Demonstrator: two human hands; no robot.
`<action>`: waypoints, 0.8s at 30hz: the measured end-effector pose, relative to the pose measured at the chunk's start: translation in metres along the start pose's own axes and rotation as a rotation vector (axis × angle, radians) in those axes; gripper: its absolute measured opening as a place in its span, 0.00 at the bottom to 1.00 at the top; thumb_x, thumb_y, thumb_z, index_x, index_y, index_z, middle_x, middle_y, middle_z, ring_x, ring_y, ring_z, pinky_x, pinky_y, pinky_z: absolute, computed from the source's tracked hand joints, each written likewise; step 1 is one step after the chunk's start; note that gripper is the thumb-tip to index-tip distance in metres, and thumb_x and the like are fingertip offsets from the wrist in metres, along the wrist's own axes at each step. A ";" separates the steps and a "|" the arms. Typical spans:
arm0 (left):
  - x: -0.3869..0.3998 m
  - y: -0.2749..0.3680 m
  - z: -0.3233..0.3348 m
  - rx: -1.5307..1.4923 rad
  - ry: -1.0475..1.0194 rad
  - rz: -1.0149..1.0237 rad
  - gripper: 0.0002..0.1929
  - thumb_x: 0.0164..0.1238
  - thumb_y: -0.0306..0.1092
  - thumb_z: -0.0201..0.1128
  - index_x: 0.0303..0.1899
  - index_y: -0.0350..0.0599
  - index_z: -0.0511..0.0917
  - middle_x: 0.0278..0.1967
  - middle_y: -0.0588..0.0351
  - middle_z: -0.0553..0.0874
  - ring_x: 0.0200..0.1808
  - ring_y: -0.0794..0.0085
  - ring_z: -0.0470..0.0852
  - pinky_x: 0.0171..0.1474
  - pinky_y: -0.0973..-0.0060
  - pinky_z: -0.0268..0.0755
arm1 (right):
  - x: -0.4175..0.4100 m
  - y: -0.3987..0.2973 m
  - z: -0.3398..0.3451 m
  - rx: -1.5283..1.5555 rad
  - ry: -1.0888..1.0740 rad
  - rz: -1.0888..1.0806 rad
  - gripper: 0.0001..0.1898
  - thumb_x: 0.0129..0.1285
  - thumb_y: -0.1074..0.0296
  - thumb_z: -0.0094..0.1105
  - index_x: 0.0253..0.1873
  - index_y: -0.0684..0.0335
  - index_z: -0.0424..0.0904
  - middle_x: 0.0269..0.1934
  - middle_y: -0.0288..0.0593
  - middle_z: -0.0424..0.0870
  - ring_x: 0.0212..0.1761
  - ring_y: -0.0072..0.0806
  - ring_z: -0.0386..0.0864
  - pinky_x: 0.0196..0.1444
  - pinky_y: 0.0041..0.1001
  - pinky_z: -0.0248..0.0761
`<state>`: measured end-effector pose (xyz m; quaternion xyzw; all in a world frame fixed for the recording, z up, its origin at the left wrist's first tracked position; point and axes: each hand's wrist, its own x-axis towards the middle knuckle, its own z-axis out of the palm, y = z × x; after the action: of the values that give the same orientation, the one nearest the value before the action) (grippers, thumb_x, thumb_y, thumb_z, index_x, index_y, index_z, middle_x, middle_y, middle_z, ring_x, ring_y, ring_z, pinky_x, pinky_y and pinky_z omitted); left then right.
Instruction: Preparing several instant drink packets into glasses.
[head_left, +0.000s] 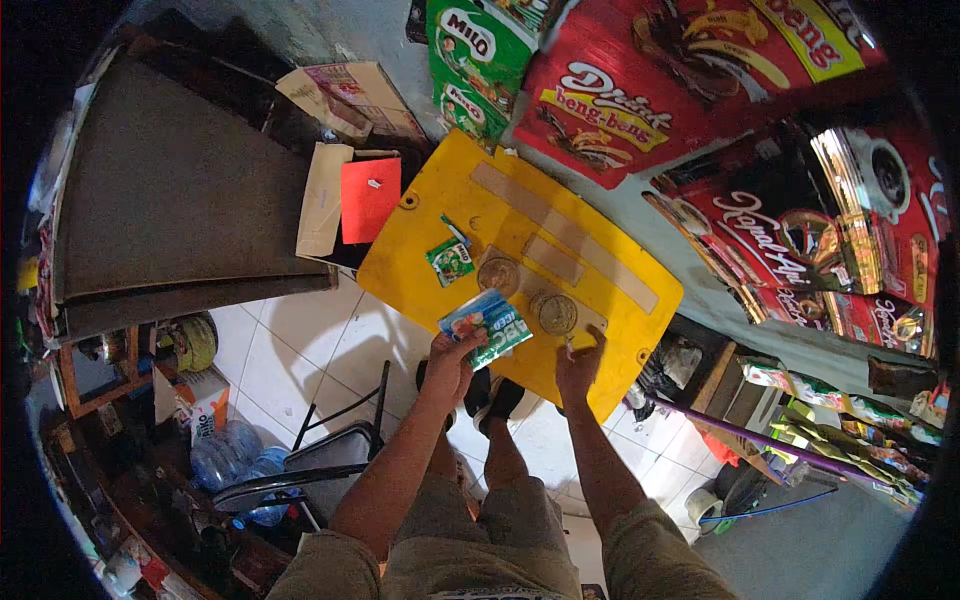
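My left hand (451, 364) grips a blue and green ABC drink sachet (491, 330) over the near edge of the yellow table (420, 225). My right hand (579, 367) is beside a clear glass (556, 313), its thumb and fingers apart; whether a small scrap sits at the fingertips is too small to tell. A second glass (498, 274) stands left of the first, just beyond the sachet. Farther left lie a green Milo sachet (451, 262) and a narrow torn strip (456, 229). The glasses' contents are hard to make out.
Hanging sachet packs (592, 112) line the wall beyond the table. An open cardboard box (322, 199) with a red panel stands at the left, near a large dark cabinet (187, 180). A folding chair (330, 450) and plastic bottles (232, 454) are at lower left.
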<state>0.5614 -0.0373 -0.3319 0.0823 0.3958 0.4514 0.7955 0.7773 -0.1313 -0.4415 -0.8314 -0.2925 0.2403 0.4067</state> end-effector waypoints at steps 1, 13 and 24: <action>-0.002 0.002 -0.005 -0.042 0.020 -0.013 0.12 0.65 0.20 0.61 0.50 0.40 0.74 0.42 0.59 0.82 0.46 0.75 0.84 0.53 0.73 0.79 | -0.009 -0.013 -0.001 0.004 -0.008 -0.003 0.29 0.53 0.64 0.75 0.57 0.63 0.70 0.40 0.38 0.78 0.36 0.23 0.74 0.40 0.26 0.70; 0.049 -0.005 -0.072 1.154 0.161 0.759 0.27 0.58 0.33 0.69 0.60 0.43 0.72 0.52 0.48 0.79 0.54 0.57 0.79 0.59 0.65 0.70 | -0.052 -0.145 0.015 0.622 -0.272 0.210 0.13 0.67 0.67 0.62 0.51 0.68 0.74 0.44 0.40 0.81 0.45 0.23 0.78 0.48 0.23 0.72; 0.149 0.032 -0.109 2.378 -0.296 0.691 0.29 0.57 0.36 0.63 0.63 0.51 0.70 0.48 0.49 0.80 0.59 0.54 0.74 0.62 0.55 0.64 | -0.019 -0.148 -0.003 0.454 -0.430 0.088 0.14 0.67 0.66 0.62 0.52 0.68 0.75 0.44 0.41 0.82 0.46 0.24 0.79 0.47 0.25 0.76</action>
<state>0.5058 0.0730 -0.4721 0.9000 0.4228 -0.0144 0.1047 0.7225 -0.0715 -0.3159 -0.6614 -0.2744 0.4873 0.4998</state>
